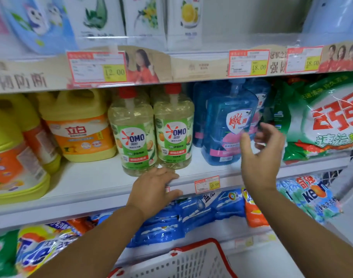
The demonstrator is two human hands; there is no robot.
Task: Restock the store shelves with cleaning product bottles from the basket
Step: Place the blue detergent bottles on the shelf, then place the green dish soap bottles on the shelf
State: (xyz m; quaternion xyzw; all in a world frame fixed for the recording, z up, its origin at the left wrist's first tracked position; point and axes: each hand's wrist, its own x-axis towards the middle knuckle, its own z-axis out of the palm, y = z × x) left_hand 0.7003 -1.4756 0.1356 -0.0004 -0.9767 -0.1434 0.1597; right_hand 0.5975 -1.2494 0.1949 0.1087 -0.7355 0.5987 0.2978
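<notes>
store shelf (91, 197) mid-restock: left hand (154, 187) rests flat on its edge, right hand (260, 155) open, empty, beside the blue bottle (227, 125); next move likely calls for the basket (191, 261).

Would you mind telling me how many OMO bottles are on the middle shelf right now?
2. The left OMO bottle stands just behind the left hand; the right OMO bottle stands next to it, beside the blue bottles. More may be hidden behind them.

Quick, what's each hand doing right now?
Left hand: open, resting on the shelf edge, holding nothing.
Right hand: open, fingers loosely curled, empty, by the blue bottle.
</notes>
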